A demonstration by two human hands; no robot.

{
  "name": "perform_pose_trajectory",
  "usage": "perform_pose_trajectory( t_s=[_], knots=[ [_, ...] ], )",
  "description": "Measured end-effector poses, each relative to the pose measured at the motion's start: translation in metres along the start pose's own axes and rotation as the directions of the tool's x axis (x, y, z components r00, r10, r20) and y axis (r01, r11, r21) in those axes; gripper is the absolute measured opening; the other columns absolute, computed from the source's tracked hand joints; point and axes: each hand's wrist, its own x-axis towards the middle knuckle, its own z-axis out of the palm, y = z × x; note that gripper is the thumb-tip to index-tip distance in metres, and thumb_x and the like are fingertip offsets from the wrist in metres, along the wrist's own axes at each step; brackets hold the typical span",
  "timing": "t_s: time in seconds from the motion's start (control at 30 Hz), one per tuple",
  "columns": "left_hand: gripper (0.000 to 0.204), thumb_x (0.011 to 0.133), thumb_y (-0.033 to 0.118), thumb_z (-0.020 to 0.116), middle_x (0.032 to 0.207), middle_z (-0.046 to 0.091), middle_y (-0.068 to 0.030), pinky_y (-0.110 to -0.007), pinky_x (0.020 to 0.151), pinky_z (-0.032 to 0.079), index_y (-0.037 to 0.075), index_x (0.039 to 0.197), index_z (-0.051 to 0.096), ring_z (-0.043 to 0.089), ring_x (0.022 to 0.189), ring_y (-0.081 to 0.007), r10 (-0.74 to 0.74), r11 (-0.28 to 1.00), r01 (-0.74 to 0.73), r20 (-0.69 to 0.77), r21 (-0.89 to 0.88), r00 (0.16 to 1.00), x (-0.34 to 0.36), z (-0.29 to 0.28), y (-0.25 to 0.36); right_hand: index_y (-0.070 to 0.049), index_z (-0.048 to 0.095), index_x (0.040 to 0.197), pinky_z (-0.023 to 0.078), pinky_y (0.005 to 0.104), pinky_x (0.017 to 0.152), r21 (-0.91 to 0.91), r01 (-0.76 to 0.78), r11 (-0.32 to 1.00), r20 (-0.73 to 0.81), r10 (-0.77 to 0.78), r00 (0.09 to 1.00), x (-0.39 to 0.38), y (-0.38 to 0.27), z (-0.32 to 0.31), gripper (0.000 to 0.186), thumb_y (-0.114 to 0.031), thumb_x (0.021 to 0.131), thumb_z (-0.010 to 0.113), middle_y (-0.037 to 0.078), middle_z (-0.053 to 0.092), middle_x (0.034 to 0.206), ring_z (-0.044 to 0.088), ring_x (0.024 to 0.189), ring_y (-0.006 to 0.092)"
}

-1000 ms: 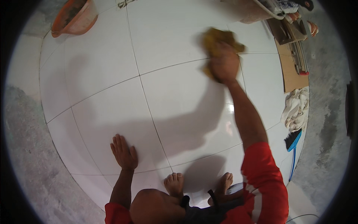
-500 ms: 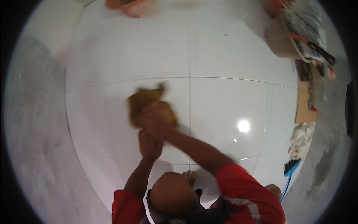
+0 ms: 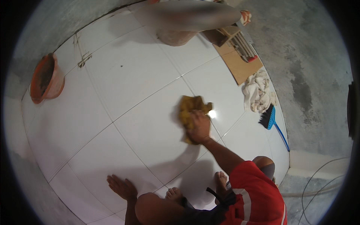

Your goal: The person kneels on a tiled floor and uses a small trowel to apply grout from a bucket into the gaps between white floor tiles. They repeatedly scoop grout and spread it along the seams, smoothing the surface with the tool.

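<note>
Head view — right hand presses yellow rag on tiles.

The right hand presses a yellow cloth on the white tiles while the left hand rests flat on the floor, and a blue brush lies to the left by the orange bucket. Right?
Not quite. The head view shows the blue brush lying to the right, near the crumpled white rag; the orange bucket sits far left. The rest holds.

Bare tiles between bucket and cardboard
</note>
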Motion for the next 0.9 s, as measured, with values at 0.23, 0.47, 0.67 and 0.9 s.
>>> perform_pose_trajectory(
  t_s=[0.23,0.47,0.67,0.9],
  knots=[
    [0.073,0.096,0.028,0.053,0.166,0.021,-0.0217,-0.053,0.126,0.013,-0.001,0.157,0.027,0.019,0.154,-0.0377,-0.005,1.0,0.005,0.003,0.012,1.0,0.001,-0.008,0.009,-0.022,0.044,0.152,0.028,0.0656,0.112,-0.573,-0.532,0.623,0.123,0.708,0.696,0.008,0.161,-0.113,0.077,-0.048,0.085,0.07,0.011,0.039,0.159,0.028,0.149,0.038],
    [0.076,0.096,0.032,0.055,0.165,0.021,-0.0239,-0.055,0.125,0.011,0.0,0.158,0.026,0.016,0.155,-0.0396,0.08,0.993,-0.085,-0.064,-0.083,0.995,0.004,-0.009,0.004,-0.009,0.066,0.108,0.051,0.0499,0.095,-0.346,-0.334,0.877,0.105,0.389,0.915,0.043,0.136,-0.213,0.027,-0.023,0.086,0.062,0.015,0.066,0.116,0.063,0.111,0.0353],
    [0.08,0.098,0.045,0.054,0.166,0.018,-0.0254,-0.057,0.125,0.008,0.0,0.158,0.026,0.012,0.155,-0.042,0.038,0.986,-0.018,0.119,-0.165,0.992,0.002,-0.031,-0.007,-0.007,0.068,0.088,0.055,0.0475,0.079,-0.305,-0.147,0.941,0.289,0.238,0.927,0.04,0.059,-0.256,0.018,-0.024,0.086,0.065,0.02,0.072,0.09,0.07,0.091,0.0392],
    [0.079,0.098,0.049,0.055,0.166,0.019,-0.0209,-0.055,0.125,0.01,0.005,0.158,0.029,0.014,0.155,-0.0386,0.114,0.967,-0.067,0.18,-0.247,0.977,0.008,-0.05,-0.025,-0.01,0.056,0.124,0.05,0.0477,0.095,-0.213,-0.002,0.977,0.725,0.159,0.67,0.077,-0.004,-0.191,0.05,-0.034,0.084,0.073,0.023,0.059,0.123,0.059,0.114,0.0394]
  ],
)
